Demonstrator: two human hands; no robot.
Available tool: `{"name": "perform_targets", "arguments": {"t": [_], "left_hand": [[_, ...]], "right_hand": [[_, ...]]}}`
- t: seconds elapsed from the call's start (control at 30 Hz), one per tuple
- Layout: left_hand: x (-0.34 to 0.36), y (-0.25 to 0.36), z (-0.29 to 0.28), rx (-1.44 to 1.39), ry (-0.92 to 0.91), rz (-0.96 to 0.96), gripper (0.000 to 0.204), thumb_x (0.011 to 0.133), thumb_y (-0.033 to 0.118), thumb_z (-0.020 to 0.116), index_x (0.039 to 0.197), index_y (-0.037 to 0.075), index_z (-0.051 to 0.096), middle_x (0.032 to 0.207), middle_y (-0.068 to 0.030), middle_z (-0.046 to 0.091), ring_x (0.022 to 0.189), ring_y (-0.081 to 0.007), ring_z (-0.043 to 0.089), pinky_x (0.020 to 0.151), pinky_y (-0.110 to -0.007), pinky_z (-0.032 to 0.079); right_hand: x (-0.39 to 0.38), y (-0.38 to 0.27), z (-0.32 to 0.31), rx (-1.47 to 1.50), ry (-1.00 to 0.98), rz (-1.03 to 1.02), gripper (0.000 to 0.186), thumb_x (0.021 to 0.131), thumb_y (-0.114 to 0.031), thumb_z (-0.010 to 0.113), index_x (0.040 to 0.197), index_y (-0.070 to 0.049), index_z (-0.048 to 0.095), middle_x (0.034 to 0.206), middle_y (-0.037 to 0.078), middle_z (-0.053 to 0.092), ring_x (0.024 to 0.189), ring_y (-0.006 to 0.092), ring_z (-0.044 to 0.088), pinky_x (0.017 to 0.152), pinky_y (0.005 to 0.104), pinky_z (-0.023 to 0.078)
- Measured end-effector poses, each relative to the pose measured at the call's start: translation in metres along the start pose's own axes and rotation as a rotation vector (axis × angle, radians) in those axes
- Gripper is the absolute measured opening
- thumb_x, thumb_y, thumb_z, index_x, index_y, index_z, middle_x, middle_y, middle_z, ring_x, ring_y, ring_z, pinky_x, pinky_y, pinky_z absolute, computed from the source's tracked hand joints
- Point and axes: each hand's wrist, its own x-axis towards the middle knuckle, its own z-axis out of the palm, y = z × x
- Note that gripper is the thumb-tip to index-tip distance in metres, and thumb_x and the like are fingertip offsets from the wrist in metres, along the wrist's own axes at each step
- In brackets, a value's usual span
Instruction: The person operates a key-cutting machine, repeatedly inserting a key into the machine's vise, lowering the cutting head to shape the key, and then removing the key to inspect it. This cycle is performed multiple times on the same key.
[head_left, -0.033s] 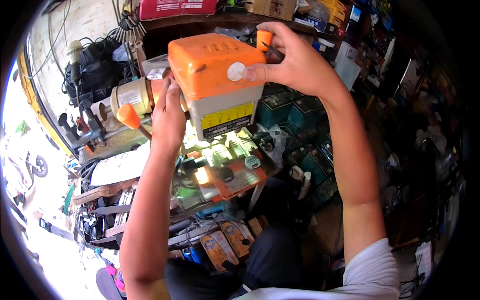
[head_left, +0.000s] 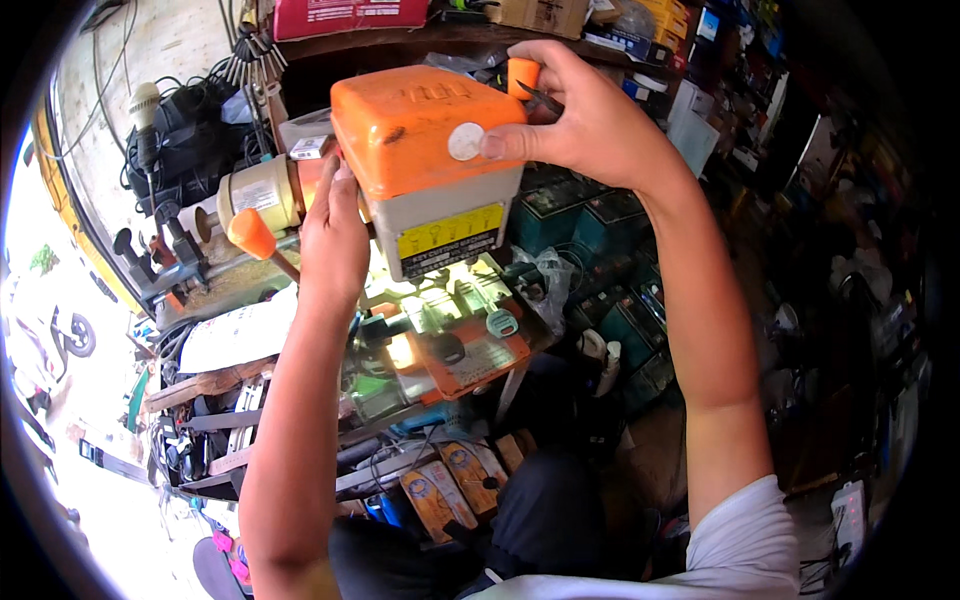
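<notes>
An orange-topped machine (head_left: 426,120) with a grey body and yellow label stands over a lit work bed (head_left: 440,320) holding several metal clamps and a key. My right hand (head_left: 590,130) curls round an orange knob (head_left: 523,76) at the machine's upper right, thumb pressed on the housing, a slim dark piece by its fingers. My left hand (head_left: 335,235) is closed against the housing's left side, fingertips near something red; what it grips is hidden. An orange-tipped lever (head_left: 250,233) stands just left of that hand.
A motor (head_left: 255,195) and a bench vise (head_left: 180,260) sit left. Crowded shelves (head_left: 560,20) line the back. Teal cases (head_left: 600,220) are stacked at the right, wooden boxes (head_left: 445,495) lie below, and a bright doorway with a wheeled vehicle (head_left: 75,335) is at far left.
The machine and both hands sit a few pixels further left and up in the picture. Their grips look the same.
</notes>
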Motion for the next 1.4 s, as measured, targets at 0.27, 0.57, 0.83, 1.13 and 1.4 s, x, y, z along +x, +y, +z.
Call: {"name": "perform_targets", "arguments": {"t": [0.27, 0.57, 0.83, 1.13, 1.4], "left_hand": [[-0.065, 0.063, -0.013, 0.358, 0.047, 1.066, 0.042, 0.103, 0.021, 0.04, 0.139, 0.001, 0.05, 0.133, -0.0191, 0.058, 0.121, -0.0282, 0.055, 0.106, -0.039, 0.04], [0.011, 0.101, -0.05, 0.713, -0.407, 0.509, 0.07, 0.087, 0.051, 0.063, 0.136, 0.002, 0.054, 0.075, -0.0073, 0.067, 0.067, -0.0152, 0.064, 0.056, -0.028, 0.052], [0.05, 0.089, -0.057, 0.667, -0.448, 0.478, 0.068, 0.086, 0.044, 0.066, 0.136, 0.001, 0.053, 0.068, 0.0004, 0.062, 0.046, -0.0032, 0.042, 0.041, -0.023, 0.034], [0.049, 0.083, -0.058, 0.609, -0.428, 0.502, 0.061, 0.086, 0.044, 0.071, 0.129, 0.003, 0.061, 0.077, -0.0004, 0.067, 0.046, -0.0007, 0.04, 0.041, -0.018, 0.033], [0.052, 0.09, -0.059, 0.627, -0.484, 0.495, 0.059, 0.088, 0.042, 0.07, 0.128, 0.0, 0.06, 0.08, -0.0022, 0.068, 0.051, -0.001, 0.048, 0.045, -0.018, 0.038]], "right_hand": [[0.0, 0.018, -0.002, 0.255, 0.016, -0.037, 0.107, 0.061, -0.055, 0.088, 0.133, 0.01, 0.043, 0.118, 0.027, 0.059, 0.113, 0.0357, 0.059, 0.094, 0.04, 0.05], [-0.002, 0.007, -0.013, 0.303, -0.103, -0.002, 0.088, 0.074, -0.042, 0.085, 0.134, 0.008, 0.044, 0.117, 0.02, 0.06, 0.111, 0.0288, 0.059, 0.094, 0.0371, 0.05], [-0.003, 0.011, -0.009, 0.299, -0.075, -0.08, 0.072, 0.08, -0.037, 0.081, 0.128, 0.006, 0.048, 0.106, 0.012, 0.062, 0.1, 0.0202, 0.061, 0.082, 0.0315, 0.053], [-0.008, 0.014, -0.001, 0.236, 0.033, -0.105, 0.063, 0.08, -0.032, 0.082, 0.12, 0.005, 0.051, 0.099, 0.008, 0.06, 0.094, 0.0161, 0.061, 0.079, 0.0281, 0.052], [-0.012, 0.014, 0.0, 0.189, 0.1, -0.124, 0.054, 0.079, -0.034, 0.083, 0.109, 0.002, 0.055, 0.087, 0.003, 0.057, 0.08, 0.0111, 0.056, 0.068, 0.0249, 0.049]]}}
